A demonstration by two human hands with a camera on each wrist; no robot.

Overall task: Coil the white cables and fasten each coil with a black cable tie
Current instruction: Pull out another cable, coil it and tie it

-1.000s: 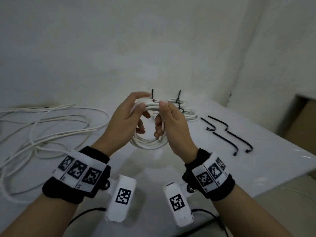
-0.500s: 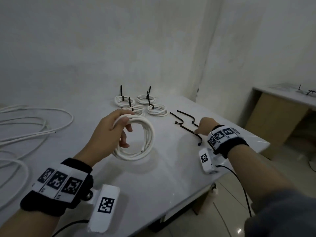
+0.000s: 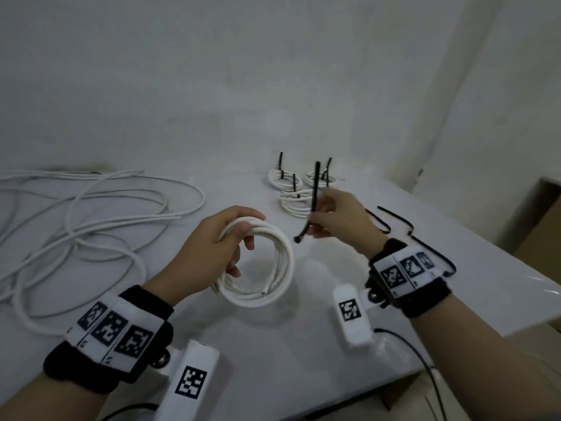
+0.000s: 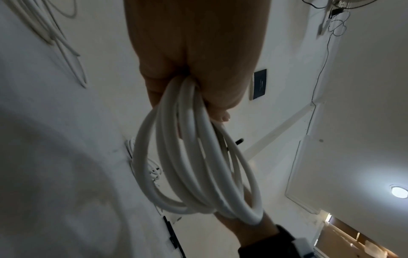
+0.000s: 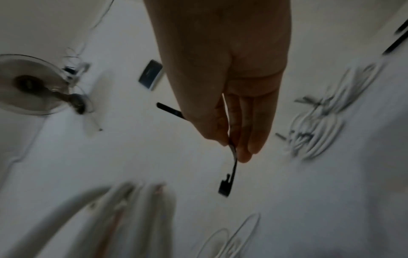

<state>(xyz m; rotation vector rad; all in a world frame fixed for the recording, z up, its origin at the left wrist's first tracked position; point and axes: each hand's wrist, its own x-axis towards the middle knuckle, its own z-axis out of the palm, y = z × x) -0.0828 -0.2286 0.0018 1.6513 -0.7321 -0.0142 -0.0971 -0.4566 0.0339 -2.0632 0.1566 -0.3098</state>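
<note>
My left hand [image 3: 221, 238] grips the top of a white cable coil [image 3: 273, 268] of several loops, held just above the white table [image 3: 273, 344]; the left wrist view shows the coil [image 4: 198, 165] bunched in my fist [image 4: 194, 90]. To its right my right hand [image 3: 331, 217] pinches a black cable tie [image 3: 314, 196] that points upward, its head end [image 3: 299, 238] hanging low near the coil. In the right wrist view the tie [image 5: 232, 167] dangles from my fingertips [image 5: 245, 153].
Three tied coils [image 3: 291, 189] with upright black ties lie at the table's back. Loose black ties [image 3: 394, 220] lie right of my right hand. Uncoiled white cable [image 3: 91, 223] sprawls across the left. The table edge [image 3: 501, 323] falls off at the right.
My right hand left the coil, reached to the loose ties at the right, and has come back toward the coil holding one tie. The left hand kept the coil.
</note>
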